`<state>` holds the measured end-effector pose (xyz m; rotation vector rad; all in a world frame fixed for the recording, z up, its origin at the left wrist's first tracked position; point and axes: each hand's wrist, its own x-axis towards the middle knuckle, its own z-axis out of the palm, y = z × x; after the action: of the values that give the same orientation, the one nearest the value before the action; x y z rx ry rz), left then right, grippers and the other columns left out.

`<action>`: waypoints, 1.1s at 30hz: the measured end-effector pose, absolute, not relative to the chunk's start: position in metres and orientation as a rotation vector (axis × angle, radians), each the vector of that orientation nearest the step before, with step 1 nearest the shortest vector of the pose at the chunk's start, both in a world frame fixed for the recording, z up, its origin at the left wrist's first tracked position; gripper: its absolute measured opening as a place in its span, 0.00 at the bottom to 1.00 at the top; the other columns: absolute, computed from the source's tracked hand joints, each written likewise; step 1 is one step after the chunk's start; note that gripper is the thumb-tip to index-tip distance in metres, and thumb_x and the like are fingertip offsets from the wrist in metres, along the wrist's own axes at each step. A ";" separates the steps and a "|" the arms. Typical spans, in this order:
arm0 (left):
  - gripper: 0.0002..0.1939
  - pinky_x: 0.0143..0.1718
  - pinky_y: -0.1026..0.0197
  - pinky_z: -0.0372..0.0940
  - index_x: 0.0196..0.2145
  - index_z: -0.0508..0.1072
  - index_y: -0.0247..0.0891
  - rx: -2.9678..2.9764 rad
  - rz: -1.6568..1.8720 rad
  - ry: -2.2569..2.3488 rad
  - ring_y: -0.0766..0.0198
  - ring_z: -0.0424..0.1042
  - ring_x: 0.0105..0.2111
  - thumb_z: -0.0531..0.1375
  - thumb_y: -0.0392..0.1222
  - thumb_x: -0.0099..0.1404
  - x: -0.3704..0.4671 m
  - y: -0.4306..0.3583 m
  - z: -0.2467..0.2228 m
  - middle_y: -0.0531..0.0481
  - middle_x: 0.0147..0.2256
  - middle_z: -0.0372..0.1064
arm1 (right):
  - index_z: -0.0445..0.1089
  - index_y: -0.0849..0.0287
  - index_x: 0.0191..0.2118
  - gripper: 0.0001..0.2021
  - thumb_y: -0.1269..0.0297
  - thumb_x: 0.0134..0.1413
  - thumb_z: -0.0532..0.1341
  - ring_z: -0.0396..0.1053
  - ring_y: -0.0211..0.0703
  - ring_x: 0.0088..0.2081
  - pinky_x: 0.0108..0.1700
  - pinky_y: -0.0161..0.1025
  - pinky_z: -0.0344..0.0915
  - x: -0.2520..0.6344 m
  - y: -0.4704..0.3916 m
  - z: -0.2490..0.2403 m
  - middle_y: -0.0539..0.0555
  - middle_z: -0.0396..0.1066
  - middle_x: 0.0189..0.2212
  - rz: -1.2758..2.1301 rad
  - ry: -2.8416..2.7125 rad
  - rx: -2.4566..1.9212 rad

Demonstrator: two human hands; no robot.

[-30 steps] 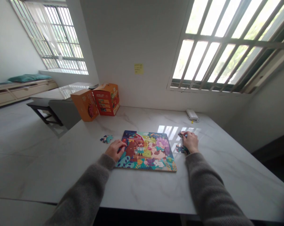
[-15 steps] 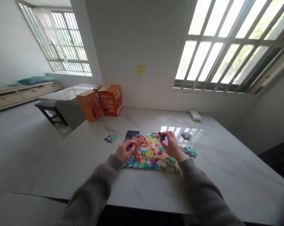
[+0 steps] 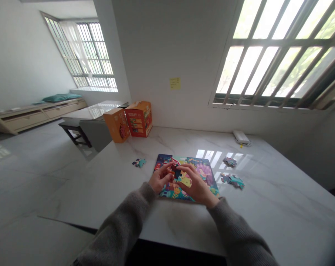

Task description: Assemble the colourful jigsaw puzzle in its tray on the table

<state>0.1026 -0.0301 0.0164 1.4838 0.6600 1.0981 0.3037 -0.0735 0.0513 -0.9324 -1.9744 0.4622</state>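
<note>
A colourful jigsaw puzzle lies on the white marbled table, partly covered by both hands. Over its left half, my left hand is closed on a small reddish puzzle piece at the fingertips. My right hand reaches across the middle from the right, its fingers apart and its thumb below them, close to the left fingertips. A dark gap shows in the puzzle between the hands. Loose pieces lie left of the puzzle, and two small heaps of pieces lie to its right.
Two orange boxes stand at the table's back left edge. A white device with a cord lies at the back right. A yellow note is on the wall. Another table stands beyond the boxes.
My right hand has moved left and inward from the puzzle's upper right, nearer my left hand. A reddish piece now shows at my left fingertips. The camera view has turned slightly left.
</note>
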 end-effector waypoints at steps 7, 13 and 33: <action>0.27 0.29 0.63 0.66 0.59 0.69 0.35 1.591 1.049 0.756 0.66 0.68 0.26 0.60 0.49 0.66 0.101 -0.032 0.020 0.51 0.28 0.70 | 0.65 0.53 0.54 0.16 0.64 0.62 0.59 0.72 0.43 0.40 0.45 0.44 0.72 0.295 -0.071 0.029 0.55 0.71 0.44 0.750 -1.725 -1.028; 0.19 0.31 0.62 0.68 0.42 0.74 0.36 1.532 1.214 0.861 0.64 0.71 0.29 0.63 0.56 0.63 0.102 -0.028 0.017 0.48 0.32 0.73 | 0.60 0.53 0.52 0.14 0.60 0.63 0.59 0.72 0.41 0.32 0.36 0.40 0.71 0.285 -0.075 0.025 0.48 0.71 0.30 0.994 -1.620 -0.987; 0.28 0.33 0.61 0.71 0.57 0.67 0.39 1.468 1.152 0.743 0.65 0.73 0.29 0.66 0.48 0.61 0.098 -0.026 0.013 0.52 0.32 0.69 | 0.58 0.52 0.46 0.14 0.56 0.61 0.61 0.75 0.42 0.32 0.37 0.41 0.71 0.288 -0.074 0.019 0.48 0.71 0.32 1.009 -1.451 -0.988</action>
<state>0.0985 -0.0262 0.0130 1.4676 0.7432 1.1518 0.2878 -0.0736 0.0189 -0.9884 -1.4506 1.0087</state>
